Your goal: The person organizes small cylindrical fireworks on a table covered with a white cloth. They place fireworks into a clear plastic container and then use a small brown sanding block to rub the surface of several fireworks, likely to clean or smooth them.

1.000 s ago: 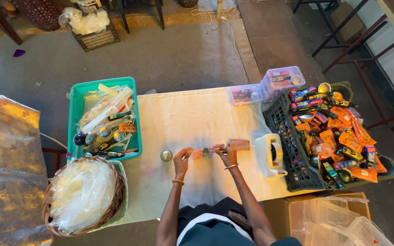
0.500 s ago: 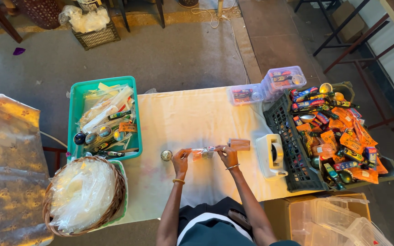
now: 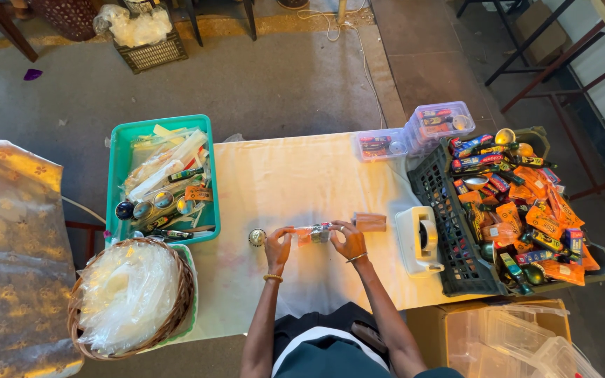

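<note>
I pinch a small clear packet [image 3: 314, 233] between left hand [image 3: 278, 246] and right hand [image 3: 349, 240], above the surface [image 3: 295, 175]. It could slip, knocking the round tin [image 3: 256, 237] nearby.

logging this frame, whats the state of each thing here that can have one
left hand: shut on one end of the small clear-wrapped packet
right hand: shut on its other end
small clear-wrapped packet: held just above the cream-covered table
teal plastic tray: full of mixed items
round wicker basket: heaped with clear plastic bags
black plastic crate: full of orange packets
clear lidded boxes: closed
</note>
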